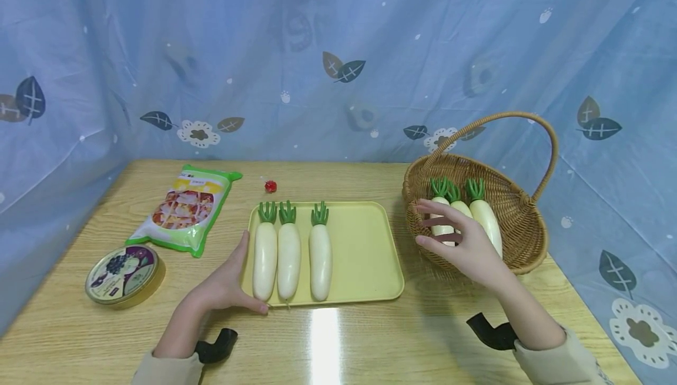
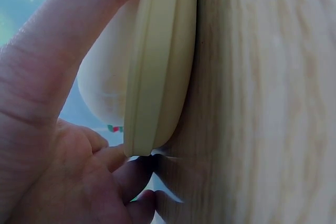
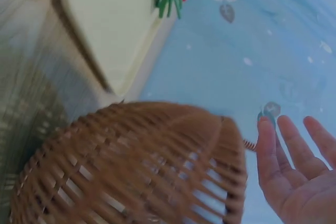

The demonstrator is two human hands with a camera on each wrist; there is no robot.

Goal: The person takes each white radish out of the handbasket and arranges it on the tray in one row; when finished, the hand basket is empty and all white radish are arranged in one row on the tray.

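Observation:
Three white radishes with green tops lie on a pale yellow tray (image 1: 365, 255): a left radish (image 1: 265, 261), a middle radish (image 1: 288, 261) and a right radish (image 1: 320, 261). My left hand (image 1: 227, 279) spans the tray's near left corner, thumb along the front rim and fingers against the left side. In the left wrist view, thumb and fingers touch the tray's edge (image 2: 152, 77). Over the left part of a wicker basket (image 1: 520, 238) hovers my right hand (image 1: 471, 250), fingers spread and holding nothing. Three more radishes (image 1: 486, 223) are in the basket, partly hidden by that hand.
A green and white food bag (image 1: 185, 208) lies to the tray's left, with a round tin (image 1: 124, 273) nearer me. Behind the tray sits a small red object (image 1: 270, 186). The basket's tall handle (image 1: 550, 144) arches up, and a blue patterned curtain (image 1: 296, 97) hangs behind the table.

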